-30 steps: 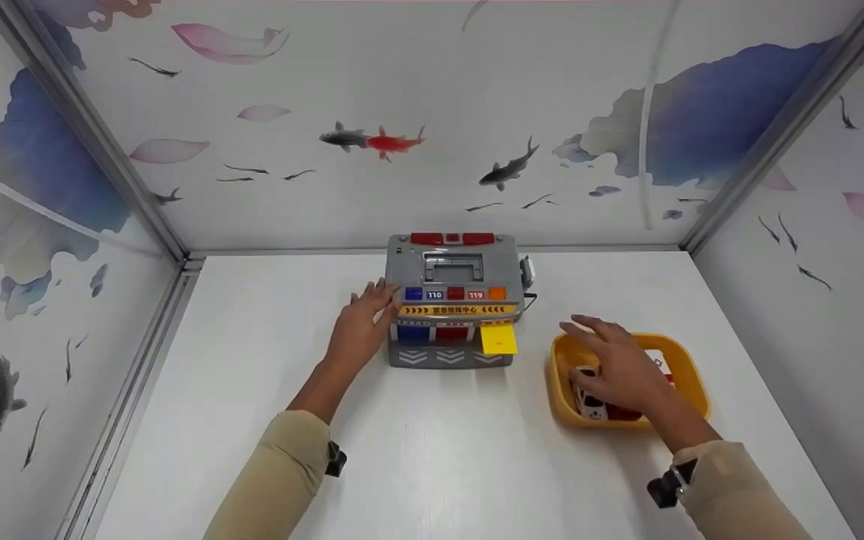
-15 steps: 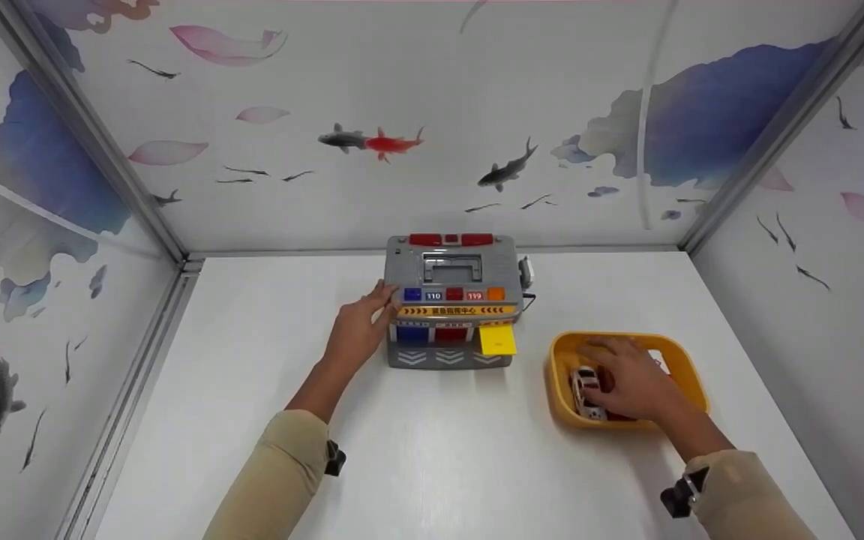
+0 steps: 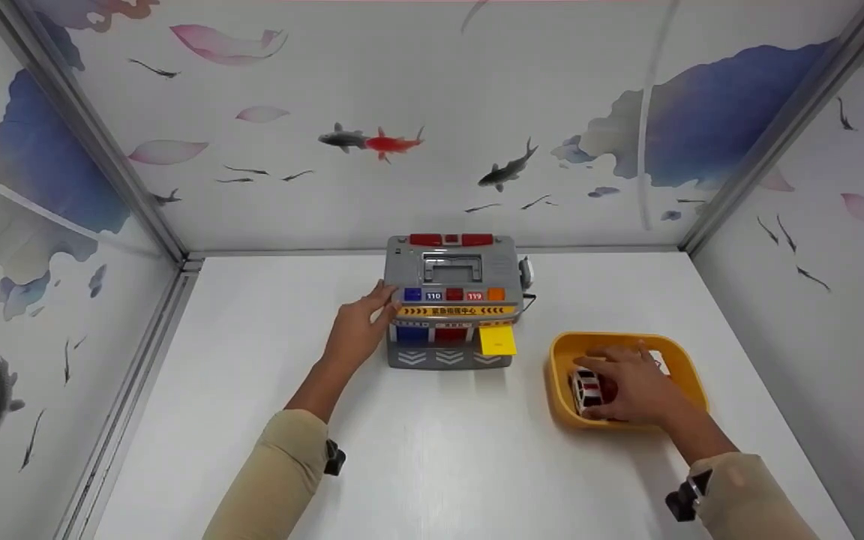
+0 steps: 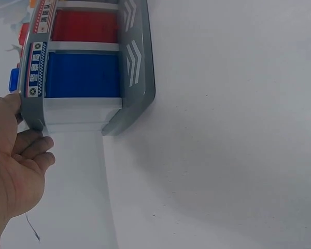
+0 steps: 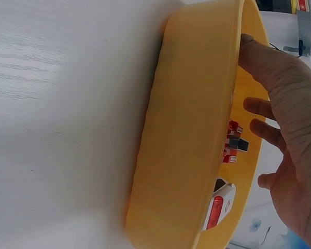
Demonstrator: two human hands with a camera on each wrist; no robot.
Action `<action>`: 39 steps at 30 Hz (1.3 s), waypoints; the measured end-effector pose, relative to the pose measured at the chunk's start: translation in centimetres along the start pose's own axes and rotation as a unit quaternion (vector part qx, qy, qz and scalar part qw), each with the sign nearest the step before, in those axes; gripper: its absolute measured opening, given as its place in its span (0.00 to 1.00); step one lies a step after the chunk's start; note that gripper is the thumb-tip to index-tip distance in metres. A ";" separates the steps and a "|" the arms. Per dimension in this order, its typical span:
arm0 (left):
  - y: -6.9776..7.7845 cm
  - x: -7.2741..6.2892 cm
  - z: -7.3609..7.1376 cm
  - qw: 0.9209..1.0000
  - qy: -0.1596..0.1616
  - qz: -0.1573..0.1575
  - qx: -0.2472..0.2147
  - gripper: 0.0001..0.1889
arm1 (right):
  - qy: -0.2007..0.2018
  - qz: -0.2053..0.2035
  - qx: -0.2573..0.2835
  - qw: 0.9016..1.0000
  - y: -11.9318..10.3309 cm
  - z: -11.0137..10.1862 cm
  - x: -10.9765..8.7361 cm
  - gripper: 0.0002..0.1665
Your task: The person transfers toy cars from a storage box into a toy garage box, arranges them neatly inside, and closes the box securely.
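At the table's back edge stands a grey toy emergency station (image 3: 406,267) with red, blue and orange buttons on its sloping top. My left hand (image 3: 357,330) grips its front left corner, the thumb on the roof edge and the other fingers curled below. Over the yellow basket (image 3: 563,346) is my right hand (image 3: 633,384), whose thumb and fingers reach in and pinch a white toy car (image 3: 586,391) at its two ends. The right wrist view hides that car behind the basket wall; a red toy vehicle (image 5: 230,142) and a white-and-red toy vehicle (image 5: 221,206) show there.
A yellow flap (image 3: 498,341) sticks out at the station's front right, beside the blue door (image 4: 83,75) and the red door (image 4: 85,26). A white handset (image 3: 527,273) hangs on its right side. Printed panels with metal corner posts enclose the white table (image 3: 432,450).
My right hand has lowered into the basket and closed around the white toy car. The left hand has settled a little on the station's corner; the station stays in place.
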State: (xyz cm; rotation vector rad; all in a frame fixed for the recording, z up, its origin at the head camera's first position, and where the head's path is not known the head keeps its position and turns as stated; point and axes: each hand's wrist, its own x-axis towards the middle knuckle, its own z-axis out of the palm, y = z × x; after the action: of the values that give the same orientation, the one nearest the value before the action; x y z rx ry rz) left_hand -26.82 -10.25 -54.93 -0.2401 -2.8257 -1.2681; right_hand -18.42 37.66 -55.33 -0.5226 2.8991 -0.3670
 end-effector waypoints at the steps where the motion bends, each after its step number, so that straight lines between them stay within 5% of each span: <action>1: 0.0 0.0 0.0 1.000 0.000 0.000 -0.001 0.29 | -0.002 0.003 -0.001 1.000 -0.1 0.0 0.0 0.49; 39: 0.4 -0.1 0.1 1.000 0.002 -0.011 0.002 0.28 | 0.026 0.032 -0.020 0.999 3.9 -1.6 -2.8 0.57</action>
State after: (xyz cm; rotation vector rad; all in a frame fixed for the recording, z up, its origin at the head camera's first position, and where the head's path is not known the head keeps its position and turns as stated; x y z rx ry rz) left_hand -26.69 -9.96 -54.71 -0.2069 -2.8341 -1.2652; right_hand -17.43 42.58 -54.49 -0.4312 2.9706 -0.3195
